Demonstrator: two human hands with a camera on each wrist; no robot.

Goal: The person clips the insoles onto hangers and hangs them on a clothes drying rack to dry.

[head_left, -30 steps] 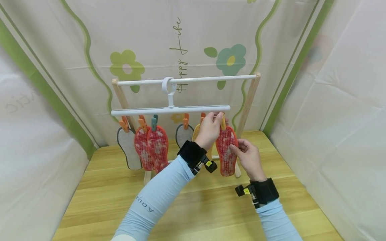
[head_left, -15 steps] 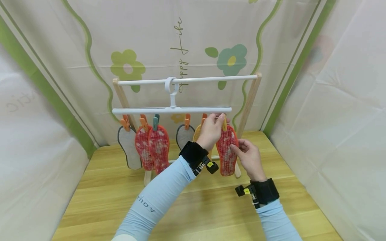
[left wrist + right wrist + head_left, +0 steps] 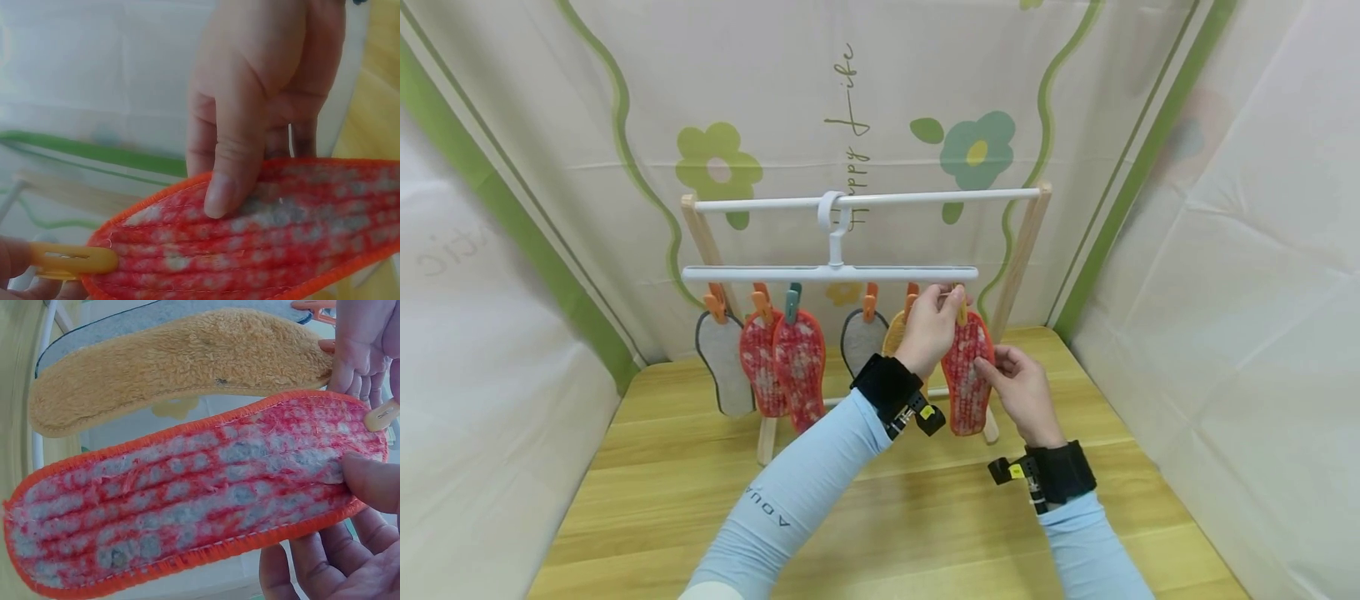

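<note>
Right hand (image 3: 1021, 390) pinches the red insole (image 3: 967, 375) mid-length; insole hangs from the yellow clip (image 3: 960, 310), which the left hand (image 3: 931, 329) pinches. Risk: clip opening unsupported lets the insole drop onto the table (image 3: 925, 517).

Red insole (image 3: 187, 506) with orange edging fills most of the frame, lying lengthwise. Right hand (image 3: 337, 550) pinches its toe end, thumb on top, fingers (image 3: 281, 575) underneath. Yellow clip (image 3: 382, 416) sits at the toe tip, left hand (image 3: 365, 344) on it. Fuzzy tan insole (image 3: 181, 369) hangs just behind, with a grey insole (image 3: 125, 328) behind that.
</note>
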